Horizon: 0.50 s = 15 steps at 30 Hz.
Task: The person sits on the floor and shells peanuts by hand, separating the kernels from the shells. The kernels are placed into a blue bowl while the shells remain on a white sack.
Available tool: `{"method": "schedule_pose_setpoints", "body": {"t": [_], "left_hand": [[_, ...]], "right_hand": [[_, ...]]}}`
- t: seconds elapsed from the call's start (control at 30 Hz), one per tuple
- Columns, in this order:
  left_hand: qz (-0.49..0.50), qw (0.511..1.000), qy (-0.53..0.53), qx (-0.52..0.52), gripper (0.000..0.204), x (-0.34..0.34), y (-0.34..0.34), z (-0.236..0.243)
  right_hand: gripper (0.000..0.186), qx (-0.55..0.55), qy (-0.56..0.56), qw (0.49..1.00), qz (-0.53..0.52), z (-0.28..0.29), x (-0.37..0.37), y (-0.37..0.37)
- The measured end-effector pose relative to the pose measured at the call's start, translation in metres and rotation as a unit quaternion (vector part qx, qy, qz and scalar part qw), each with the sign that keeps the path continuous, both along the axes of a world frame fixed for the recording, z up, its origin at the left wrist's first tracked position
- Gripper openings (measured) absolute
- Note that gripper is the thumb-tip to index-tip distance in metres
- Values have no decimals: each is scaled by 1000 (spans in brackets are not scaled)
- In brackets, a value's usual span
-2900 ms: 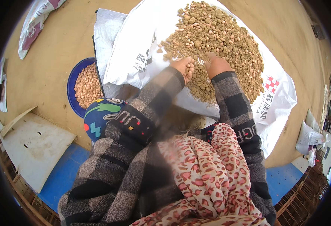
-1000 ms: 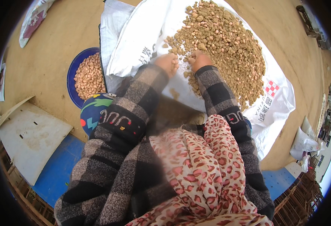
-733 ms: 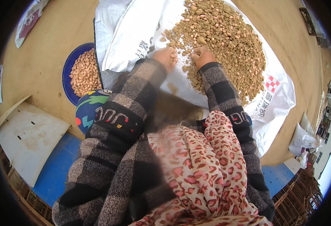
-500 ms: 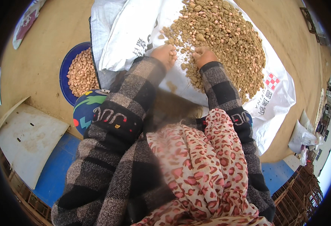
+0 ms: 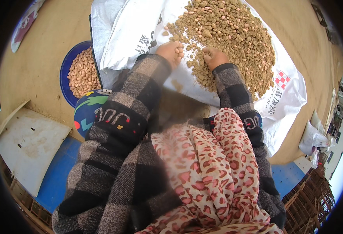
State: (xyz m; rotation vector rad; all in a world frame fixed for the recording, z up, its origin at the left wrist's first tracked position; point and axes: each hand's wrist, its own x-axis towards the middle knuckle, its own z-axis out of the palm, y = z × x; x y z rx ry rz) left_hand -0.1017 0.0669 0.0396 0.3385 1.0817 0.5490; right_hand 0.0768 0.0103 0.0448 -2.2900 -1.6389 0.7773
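Observation:
A heap of brown soil clods mixed with pink peanuts [image 5: 234, 37] is spread on a white woven sack [image 5: 286, 97]. My left hand [image 5: 171, 52] is curled closed, palm up, beside the heap's near left edge; what its fingers hold, if anything, cannot be made out. To its right, my right hand [image 5: 216, 57] has its fingers bent and pressed together at the near edge of the heap, over some clods. Whatever lies between those fingertips is hidden. A blue basin [image 5: 63, 74] of pink peanuts stands to the left, partly covered by the sack's folded edge.
Bare tan ground [image 5: 31, 74] surrounds the sack. At the lower left lie a pale board [image 5: 31, 148] and a blue panel [image 5: 58, 171]. Plastic bags [image 5: 312, 138] sit at the far right, near a rusty metal frame [image 5: 310, 195]. A patterned scarf [image 5: 206, 167] hangs over my lap.
My right hand has shifted slightly right, away from the left hand, along the heap's edge. My left hand stays closed in nearly the same place. The whole view has shifted a little.

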Motion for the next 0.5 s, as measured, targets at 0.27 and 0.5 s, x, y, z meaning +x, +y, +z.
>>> {"method": "schedule_pose_setpoints", "body": {"t": [0.27, 0.5], "left_hand": [[-10, 1000, -8, 2, 17, 0, 2, 3], [-26, 999, -43, -12, 25, 8, -3, 2]], "right_hand": [[17, -23, -40, 998, -51, 0, -12, 5], [21, 87, 98, 991, -31, 20, -27, 1]]}}
